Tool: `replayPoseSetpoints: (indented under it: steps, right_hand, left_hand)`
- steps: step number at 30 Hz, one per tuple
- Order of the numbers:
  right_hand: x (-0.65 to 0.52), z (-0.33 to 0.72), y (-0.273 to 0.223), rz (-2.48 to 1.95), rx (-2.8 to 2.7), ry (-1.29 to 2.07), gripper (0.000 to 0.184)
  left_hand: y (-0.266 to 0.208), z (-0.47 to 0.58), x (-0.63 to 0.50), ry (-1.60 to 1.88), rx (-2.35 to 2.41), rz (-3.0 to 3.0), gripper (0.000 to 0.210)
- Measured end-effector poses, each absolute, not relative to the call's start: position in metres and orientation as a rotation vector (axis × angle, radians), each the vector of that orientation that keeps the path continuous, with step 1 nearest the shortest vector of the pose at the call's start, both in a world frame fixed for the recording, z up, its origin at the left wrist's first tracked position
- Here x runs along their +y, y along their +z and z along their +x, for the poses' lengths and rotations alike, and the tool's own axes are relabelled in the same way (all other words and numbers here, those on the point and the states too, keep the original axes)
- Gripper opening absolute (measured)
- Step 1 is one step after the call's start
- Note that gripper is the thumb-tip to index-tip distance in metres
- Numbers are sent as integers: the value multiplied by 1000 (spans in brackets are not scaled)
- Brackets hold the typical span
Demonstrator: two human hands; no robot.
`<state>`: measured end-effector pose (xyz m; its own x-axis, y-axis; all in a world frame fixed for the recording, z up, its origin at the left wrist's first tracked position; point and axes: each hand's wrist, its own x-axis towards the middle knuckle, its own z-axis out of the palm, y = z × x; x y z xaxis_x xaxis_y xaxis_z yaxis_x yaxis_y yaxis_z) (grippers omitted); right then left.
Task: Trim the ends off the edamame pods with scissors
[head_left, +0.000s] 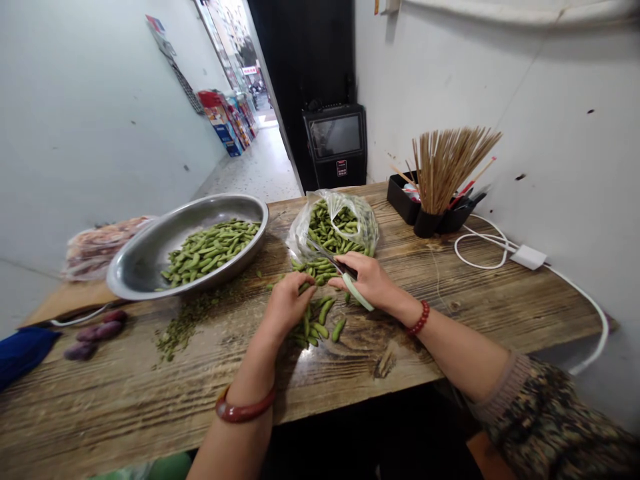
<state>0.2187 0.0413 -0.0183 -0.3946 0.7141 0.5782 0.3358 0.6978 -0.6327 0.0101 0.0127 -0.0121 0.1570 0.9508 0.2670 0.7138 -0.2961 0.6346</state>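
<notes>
- Head view: the left hand (286, 303) is closed around a green soybean pod (303, 287), gripping it at the edge of a small heap of pods (317, 323) that lies on the table (150, 393) just under both hands.
- The right hand (369, 280) is closed on a pair of scissors (340, 270) with pale green handles; the blades point away from the person, toward the pod in the left hand.
- A clear plastic bag (336, 227) lies open just behind the hands and holds many pods.
- To the left, a wide metal basin (150, 257) carries a good layer of pods, and small green trimmings (187, 323) are scattered on the wood in front of it.
- My judgement: the work seems to be about in the middle, because the basin is partly filled, while the bag and the small heap hold much more.
- The table is of rough, dark-grained wood and stands against a white wall on the right.
- At the far right corner there is a black holder with bamboo skewers (447, 167), and a white cable with charger (527, 257) lies near it.
- At the left edge lie some purple sweet potatoes (97, 331), a blue cloth (23, 350), and a wrapped package (103, 243) behind the basin.
- Beyond the table a narrow corridor leads to a bright doorway, with a black speaker box (336, 143) on the floor.
</notes>
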Motion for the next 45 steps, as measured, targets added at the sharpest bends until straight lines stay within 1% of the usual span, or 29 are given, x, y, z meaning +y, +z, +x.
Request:
replayPoseSetpoints:
  steps: [2,4,7,11,15,22,26,33,39,45]
  right_hand:
    - [42,218,-19,-817,-1983,536,34]
    - [42,218,-19,-818,-1972,543,35]
    - [41,217,-18,-803,-1980,560,34]
    - [38,217,-17,-798,-2007,591,33]
    - [37,217,-16,-799,-2019,603,34]
    - [34,216,-17,-785,-2075,565,35]
    - [33,218,-17,-801,-2125,556,43]
    - [31,217,-19,-779,-2244,562,53]
    - [30,215,-20,-783,-2248,592,52]
    - [29,215,-19,-774,-2254,601,53]
  left_hand:
    - [-8,10,12,1114,1519,1800,7]
    - [-4,11,10,1204,1427,1502,13]
    - [0,12,6,1214,1287,1203,20]
    - [3,12,5,1218,1170,1053,26]
    - [5,13,3,1183,1128,1035,36]
    - [3,13,4,1240,1156,1022,28]
    - [0,12,5,1313,1198,995,26]
    - [1,17,4,1296,1286,1089,26]
    - [2,21,4,1245,1359,1270,18]
    - [1,24,4,1254,1334,1294,15]
